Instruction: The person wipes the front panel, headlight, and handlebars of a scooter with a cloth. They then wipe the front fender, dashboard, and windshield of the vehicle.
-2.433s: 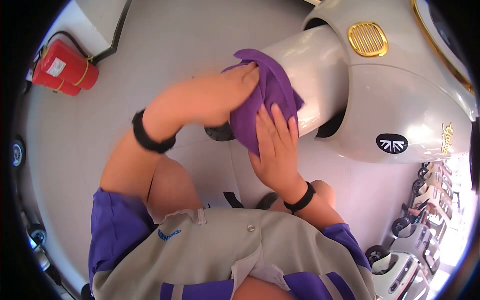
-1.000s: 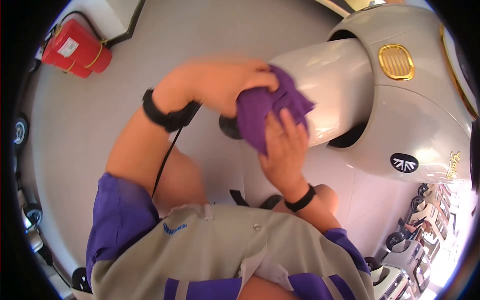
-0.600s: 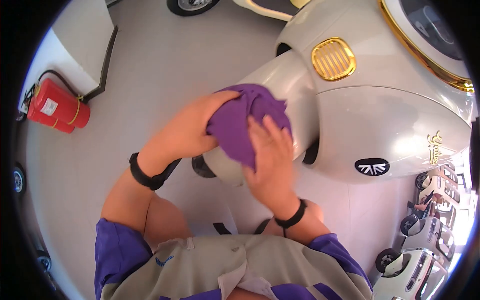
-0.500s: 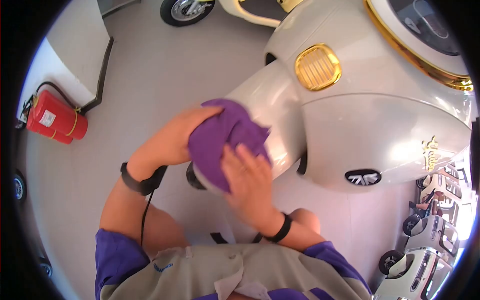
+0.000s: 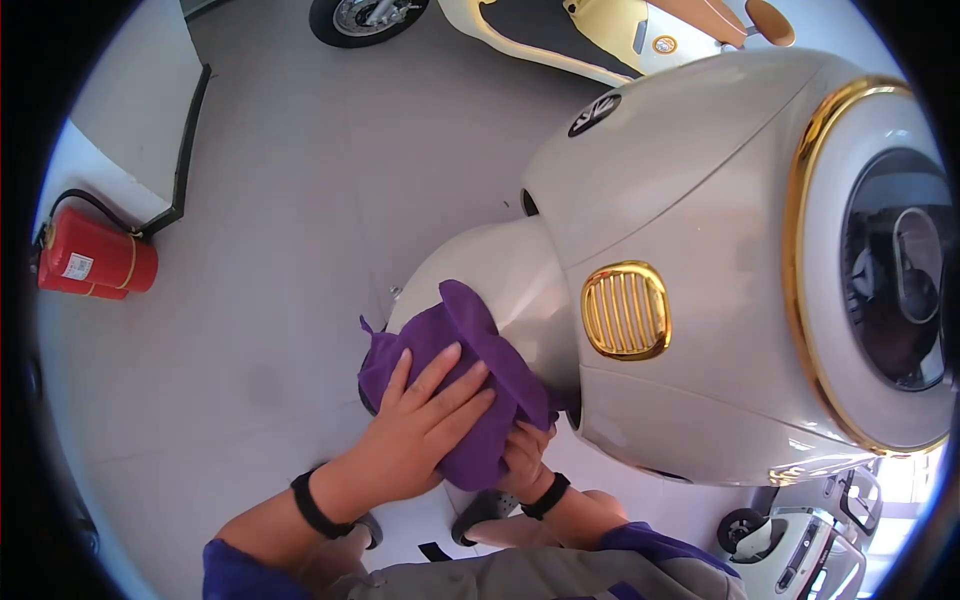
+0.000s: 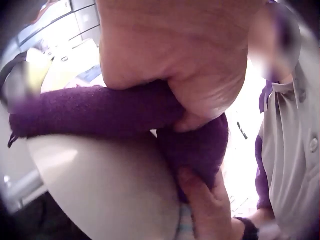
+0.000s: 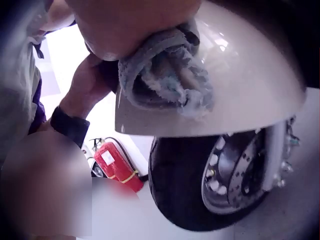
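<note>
The purple cloth (image 5: 505, 375) lay draped over the near side of the pale fender (image 5: 480, 262), the left hand (image 5: 405, 440) flat on top with its fingers spread and nearly straight. The right hand (image 5: 524, 462) was curled round the cloth's near right edge, thumb pressed to it, at the fender's rim. A frayed blue-grey rag (image 7: 170, 75) showed under that hand; whether it was part of the cloth could not be told. The work looked like wiping, and seemed unfinished: the bare far side of the fender shone, but nothing showed which parts had been done, and the covered part was hidden. The tyre (image 7: 172, 187) sat just below the rim, and the body (image 5: 690, 260), with its gold grille (image 5: 626, 310), overhung the fender's right end, likely limiting reach there. Red extinguishers (image 5: 100, 250) stood well apart on the left, a yellow scooter (image 5: 600, 30) beyond on the far side, and a pale vehicle (image 5: 800, 545) near right.
</note>
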`<state>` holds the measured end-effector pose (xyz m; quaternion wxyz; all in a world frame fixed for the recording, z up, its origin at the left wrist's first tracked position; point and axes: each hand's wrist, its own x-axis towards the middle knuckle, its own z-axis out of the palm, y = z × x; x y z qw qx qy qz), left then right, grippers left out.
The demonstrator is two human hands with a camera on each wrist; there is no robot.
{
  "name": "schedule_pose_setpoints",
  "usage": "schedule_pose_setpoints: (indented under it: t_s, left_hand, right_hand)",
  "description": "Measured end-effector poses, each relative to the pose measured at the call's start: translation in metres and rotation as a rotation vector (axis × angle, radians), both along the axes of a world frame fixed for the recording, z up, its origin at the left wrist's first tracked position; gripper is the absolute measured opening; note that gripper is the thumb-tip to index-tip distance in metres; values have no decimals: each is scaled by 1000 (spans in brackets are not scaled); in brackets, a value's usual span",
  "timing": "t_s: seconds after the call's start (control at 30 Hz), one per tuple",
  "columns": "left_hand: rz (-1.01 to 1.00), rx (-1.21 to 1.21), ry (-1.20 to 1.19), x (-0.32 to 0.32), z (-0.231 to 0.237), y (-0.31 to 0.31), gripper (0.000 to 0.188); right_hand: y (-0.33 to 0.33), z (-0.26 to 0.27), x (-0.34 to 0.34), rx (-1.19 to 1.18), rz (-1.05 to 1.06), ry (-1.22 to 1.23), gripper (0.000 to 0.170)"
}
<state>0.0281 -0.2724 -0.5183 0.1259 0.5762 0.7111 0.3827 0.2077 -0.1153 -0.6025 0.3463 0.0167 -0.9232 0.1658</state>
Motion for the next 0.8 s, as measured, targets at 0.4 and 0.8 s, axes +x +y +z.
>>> schedule_pose_setpoints:
  t_s: [0.4,0.8]
  left_hand:
    - [681,496,-695,-37,80,66,57]
    - [-57,49,34,-50,392,212,59]
  right_hand:
    - [-12,275,-144,-318,-6,-364,53]
    - [87,530,-66,-237,-679,-409,61]
